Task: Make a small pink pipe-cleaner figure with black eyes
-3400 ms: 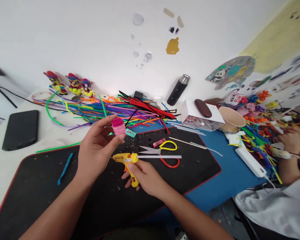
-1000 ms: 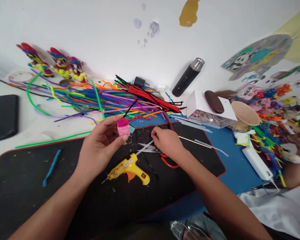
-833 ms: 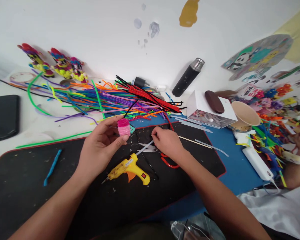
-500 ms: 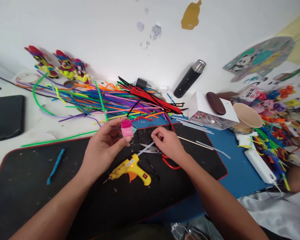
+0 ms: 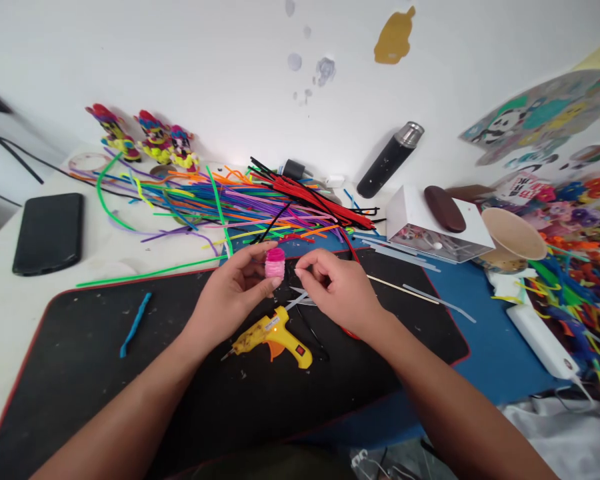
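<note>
My left hand (image 5: 223,293) pinches a small pink cylinder (image 5: 275,265), which looks like wound pipe cleaner, darker pink at the top and paler below. Just to its right, apart from it, is my right hand (image 5: 343,290), thumb and forefinger pressed together; whatever is between them is too small to make out. Below the hands a yellow hot glue gun (image 5: 265,335) lies on the black mat, a clear glue stick in its rear end. Scissors (image 5: 305,300) with red handles lie partly hidden under my right hand. A short blue pipe cleaner (image 5: 135,325) rests on the left.
A heap of coloured pipe cleaners (image 5: 230,203) spreads behind the mat (image 5: 180,407), with three small figures (image 5: 155,140) at back left. A black phone (image 5: 49,233) lies left. A flask (image 5: 391,160), a white box (image 5: 437,223), a paper cup (image 5: 513,237) and a white power strip (image 5: 543,340) stand or lie right.
The whole view has shifted, so things appear further right. My right hand has come closer to the pink cylinder, which my left hand still holds. The glue gun lies in the same place.
</note>
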### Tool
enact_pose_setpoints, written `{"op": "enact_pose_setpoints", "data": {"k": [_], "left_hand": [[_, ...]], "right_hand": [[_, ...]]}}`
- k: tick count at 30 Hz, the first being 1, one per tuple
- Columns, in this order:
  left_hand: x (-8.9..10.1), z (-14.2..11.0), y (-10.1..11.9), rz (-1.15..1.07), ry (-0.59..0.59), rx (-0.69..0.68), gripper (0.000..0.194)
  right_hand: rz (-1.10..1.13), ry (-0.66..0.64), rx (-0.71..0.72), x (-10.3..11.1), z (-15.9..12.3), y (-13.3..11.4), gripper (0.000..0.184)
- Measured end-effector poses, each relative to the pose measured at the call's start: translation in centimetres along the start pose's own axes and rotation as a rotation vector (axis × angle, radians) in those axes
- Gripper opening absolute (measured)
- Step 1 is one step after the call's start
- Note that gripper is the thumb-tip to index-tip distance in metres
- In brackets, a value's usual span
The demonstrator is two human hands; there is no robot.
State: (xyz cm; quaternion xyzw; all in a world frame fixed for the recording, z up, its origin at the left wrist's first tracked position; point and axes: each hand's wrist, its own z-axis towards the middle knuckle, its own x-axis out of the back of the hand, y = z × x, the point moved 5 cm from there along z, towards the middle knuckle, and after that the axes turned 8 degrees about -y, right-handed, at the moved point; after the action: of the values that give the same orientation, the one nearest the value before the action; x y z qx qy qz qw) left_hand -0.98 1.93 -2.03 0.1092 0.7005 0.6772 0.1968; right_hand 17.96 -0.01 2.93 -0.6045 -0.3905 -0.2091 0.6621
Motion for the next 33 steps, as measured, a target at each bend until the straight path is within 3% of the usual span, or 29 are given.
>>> {"op": "enact_pose_setpoints", "data": {"k": [16, 33], "left_hand": [[-0.5, -0.1, 0.0, 0.04, -0.028, -0.009, 0.051], [-0.7, -0.1, 0.2, 0.015, -0.05, 0.011, 0.053]], "right_hand": [[-0.231, 0.003, 0.083, -0.6, 0.4, -1.3, 0.019], [-0.266, -0.034, 0.102, -0.7, 0.3, -1.4, 0.015]]}}
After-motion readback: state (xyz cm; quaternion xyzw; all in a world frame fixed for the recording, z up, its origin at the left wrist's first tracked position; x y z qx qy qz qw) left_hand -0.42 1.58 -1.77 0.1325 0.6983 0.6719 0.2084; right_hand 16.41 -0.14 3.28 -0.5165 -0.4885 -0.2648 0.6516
